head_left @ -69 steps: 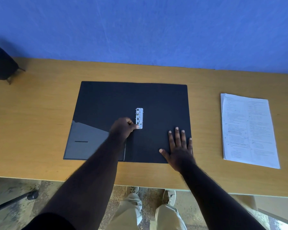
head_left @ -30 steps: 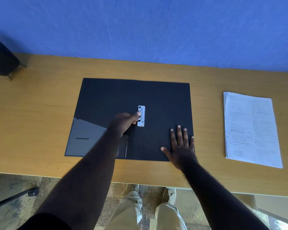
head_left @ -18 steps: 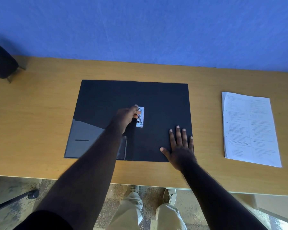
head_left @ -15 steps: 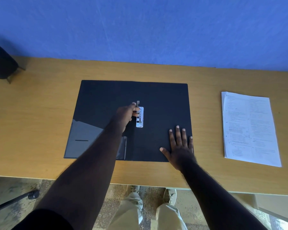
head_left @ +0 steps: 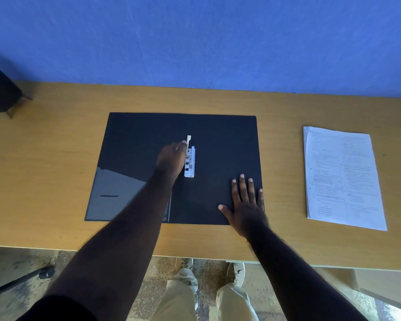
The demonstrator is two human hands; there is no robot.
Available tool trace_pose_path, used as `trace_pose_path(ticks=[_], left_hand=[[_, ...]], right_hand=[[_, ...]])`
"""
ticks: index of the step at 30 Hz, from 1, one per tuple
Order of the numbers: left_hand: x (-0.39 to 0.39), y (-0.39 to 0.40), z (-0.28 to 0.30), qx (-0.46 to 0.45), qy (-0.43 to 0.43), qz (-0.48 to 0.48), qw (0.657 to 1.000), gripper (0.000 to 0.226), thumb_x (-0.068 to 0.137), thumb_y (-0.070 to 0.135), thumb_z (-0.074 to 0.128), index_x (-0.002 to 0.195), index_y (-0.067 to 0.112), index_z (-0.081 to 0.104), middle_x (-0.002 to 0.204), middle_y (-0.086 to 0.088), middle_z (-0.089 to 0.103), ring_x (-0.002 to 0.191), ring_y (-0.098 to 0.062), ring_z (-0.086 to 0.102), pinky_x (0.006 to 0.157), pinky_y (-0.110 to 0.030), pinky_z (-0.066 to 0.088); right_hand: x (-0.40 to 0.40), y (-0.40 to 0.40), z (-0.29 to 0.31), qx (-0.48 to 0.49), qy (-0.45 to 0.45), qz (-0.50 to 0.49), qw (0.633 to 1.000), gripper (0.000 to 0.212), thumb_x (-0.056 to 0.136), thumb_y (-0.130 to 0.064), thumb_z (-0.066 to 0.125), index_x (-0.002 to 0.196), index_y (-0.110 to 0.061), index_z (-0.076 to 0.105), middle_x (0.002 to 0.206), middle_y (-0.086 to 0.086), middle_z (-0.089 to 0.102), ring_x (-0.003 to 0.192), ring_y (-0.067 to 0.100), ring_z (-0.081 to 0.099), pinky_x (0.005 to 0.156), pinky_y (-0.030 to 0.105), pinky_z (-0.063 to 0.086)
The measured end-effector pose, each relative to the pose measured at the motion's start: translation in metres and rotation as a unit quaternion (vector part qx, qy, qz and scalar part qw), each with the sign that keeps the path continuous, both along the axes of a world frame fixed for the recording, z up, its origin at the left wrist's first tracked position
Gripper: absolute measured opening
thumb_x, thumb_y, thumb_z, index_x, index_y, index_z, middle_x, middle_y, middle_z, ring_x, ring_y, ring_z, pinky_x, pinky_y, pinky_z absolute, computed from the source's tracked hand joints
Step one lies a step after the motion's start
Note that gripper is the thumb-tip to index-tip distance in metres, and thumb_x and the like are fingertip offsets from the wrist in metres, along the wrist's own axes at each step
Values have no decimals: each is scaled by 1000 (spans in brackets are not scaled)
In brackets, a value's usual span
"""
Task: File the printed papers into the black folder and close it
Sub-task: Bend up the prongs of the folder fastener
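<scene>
The black folder [head_left: 225, 144] lies open and flat in the middle of the wooden desk. A metal clip [head_left: 190, 165] runs along its spine, and its thin lever [head_left: 188, 140] is raised toward the far side. My left hand [head_left: 171, 158] rests beside the clip with its fingertips on that lever. My right hand [head_left: 247, 202] lies flat, fingers spread, on the folder's near right corner. The printed papers [head_left: 343, 177] sit in a stack on the desk, to the right of the folder and apart from it.
A grey inner pocket [head_left: 116, 193] covers the folder's near left part. A dark round container [head_left: 0, 91] stands at the desk's far left by the blue wall. The desk's front edge [head_left: 194, 257] runs just behind my forearms, with my legs below it.
My left hand slid from the clip's near end up to its far end and lifted the lever, which now sticks up. My right hand and the papers stayed put.
</scene>
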State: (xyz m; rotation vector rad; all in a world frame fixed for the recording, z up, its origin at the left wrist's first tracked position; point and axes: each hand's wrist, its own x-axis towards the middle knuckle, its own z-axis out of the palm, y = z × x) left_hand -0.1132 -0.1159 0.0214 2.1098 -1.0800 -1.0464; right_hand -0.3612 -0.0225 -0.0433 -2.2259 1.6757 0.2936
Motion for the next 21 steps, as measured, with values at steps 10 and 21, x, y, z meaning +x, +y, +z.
trace_pose_path(ticks=[10, 21], left_hand=[[-101, 24, -1, -106, -294, -137, 940, 54, 95, 34, 50, 147, 18, 46, 163, -12, 24, 149, -31, 24, 111, -52, 28], [-233, 26, -18, -84, -285, -294, 909, 72, 95, 41, 43, 159, 20, 14, 168, -11, -4, 154, -33, -3, 120, -60, 12]], right_hand=[[-57, -13, 16, -45, -17, -28, 998, 89, 98, -68, 18, 160, -8, -1, 171, 12, 0, 158, 31, 1, 126, 47, 12], [-171, -27, 24, -65, 32, -113, 991, 90, 95, -70, 9, 159, -9, -8, 170, 13, -9, 157, 31, -4, 127, 47, 9]])
